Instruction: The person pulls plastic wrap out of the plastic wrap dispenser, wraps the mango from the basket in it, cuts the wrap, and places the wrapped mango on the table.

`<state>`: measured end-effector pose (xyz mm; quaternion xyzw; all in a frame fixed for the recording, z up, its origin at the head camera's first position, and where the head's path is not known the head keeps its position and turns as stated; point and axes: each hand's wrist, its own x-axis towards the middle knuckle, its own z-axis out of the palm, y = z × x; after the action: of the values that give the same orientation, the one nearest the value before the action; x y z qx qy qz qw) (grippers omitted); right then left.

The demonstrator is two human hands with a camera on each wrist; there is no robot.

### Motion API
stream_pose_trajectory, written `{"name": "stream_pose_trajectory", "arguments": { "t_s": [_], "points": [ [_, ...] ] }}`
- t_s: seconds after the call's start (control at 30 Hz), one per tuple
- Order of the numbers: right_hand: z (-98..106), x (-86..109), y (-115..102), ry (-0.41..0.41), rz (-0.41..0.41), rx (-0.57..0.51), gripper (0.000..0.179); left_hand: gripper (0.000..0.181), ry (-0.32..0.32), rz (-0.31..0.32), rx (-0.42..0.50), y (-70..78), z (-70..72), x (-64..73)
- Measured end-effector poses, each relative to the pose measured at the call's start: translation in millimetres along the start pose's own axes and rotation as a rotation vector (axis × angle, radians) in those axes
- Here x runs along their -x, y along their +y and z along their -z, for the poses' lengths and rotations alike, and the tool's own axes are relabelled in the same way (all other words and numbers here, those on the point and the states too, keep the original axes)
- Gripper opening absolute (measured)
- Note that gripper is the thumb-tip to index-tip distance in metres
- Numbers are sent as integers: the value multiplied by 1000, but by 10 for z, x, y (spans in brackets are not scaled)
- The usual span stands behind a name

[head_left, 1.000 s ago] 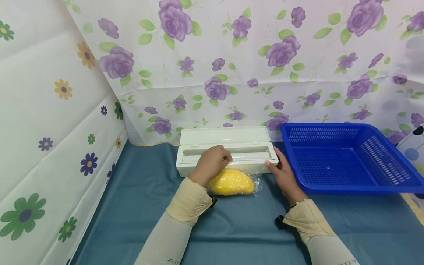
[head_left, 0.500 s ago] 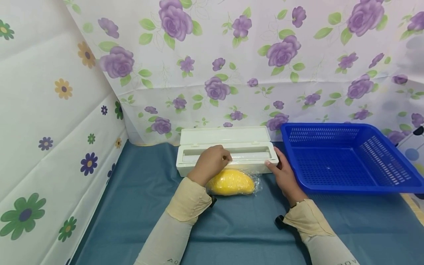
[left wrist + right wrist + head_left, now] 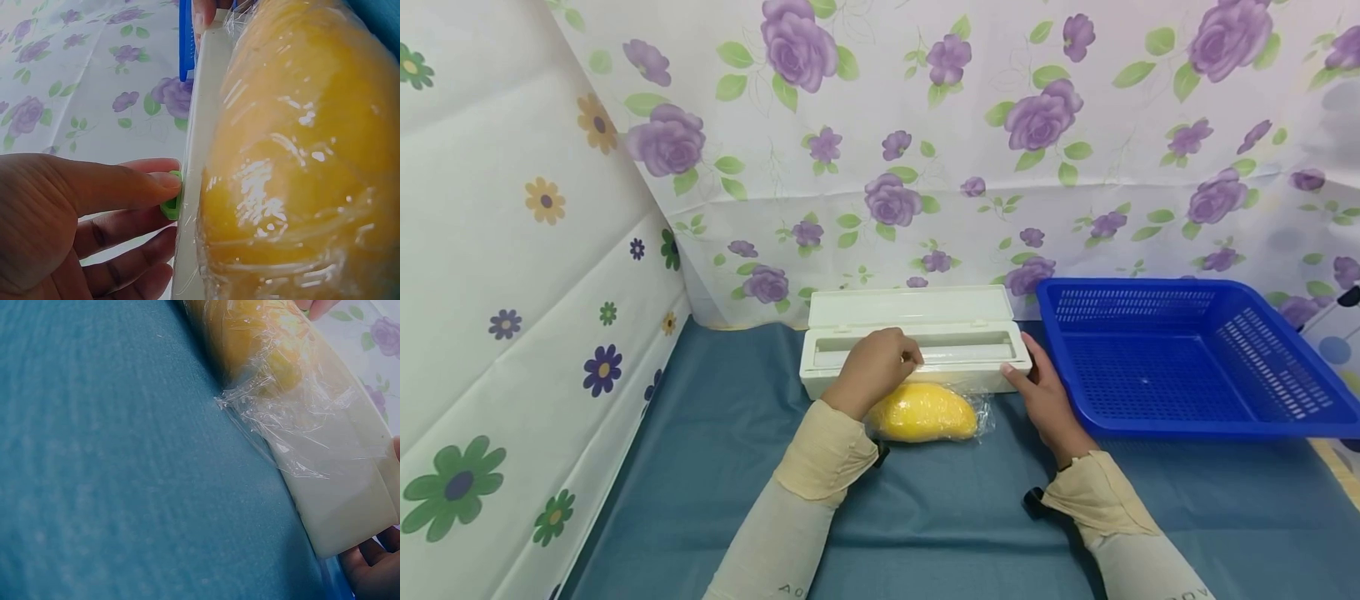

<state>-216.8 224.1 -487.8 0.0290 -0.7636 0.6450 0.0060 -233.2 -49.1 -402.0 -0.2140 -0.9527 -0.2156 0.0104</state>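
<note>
A white cling film dispenser (image 3: 958,374) lies lengthwise, its lid (image 3: 910,308) tipped back and a film roll (image 3: 966,352) inside. My left hand (image 3: 876,371) reaches over its front edge. In the left wrist view, thumb and forefinger pinch a small green slide cutter (image 3: 170,207) at that edge, the other fingers loosely bent. My right hand (image 3: 1051,408) grips the dispenser's right end, thumb on top and fingers behind. Against the front wall lies a yellow mango (image 3: 925,412) wrapped in clear film. Loose film (image 3: 306,434) bunches at its right end and clings to the dispenser's front.
A blue plastic basket (image 3: 1150,429) stands right beside the dispenser, close to my right hand. Teal cloth (image 3: 955,517) covers the table. Flowered sheets (image 3: 850,167) rise directly behind the dispenser and along the left side.
</note>
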Motion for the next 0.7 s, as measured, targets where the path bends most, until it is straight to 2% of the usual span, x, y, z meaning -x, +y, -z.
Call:
{"name": "stream_pose_trajectory", "arguments": {
  "t_s": [0.43, 0.7],
  "points": [
    [-1, -9, 8, 10, -17, 33, 76, 13, -2, 10, 5, -34, 22, 12],
    [-1, -9, 6, -1, 6, 0, 75, 14, -15, 13, 25, -36, 56, 23]
  ]
}}
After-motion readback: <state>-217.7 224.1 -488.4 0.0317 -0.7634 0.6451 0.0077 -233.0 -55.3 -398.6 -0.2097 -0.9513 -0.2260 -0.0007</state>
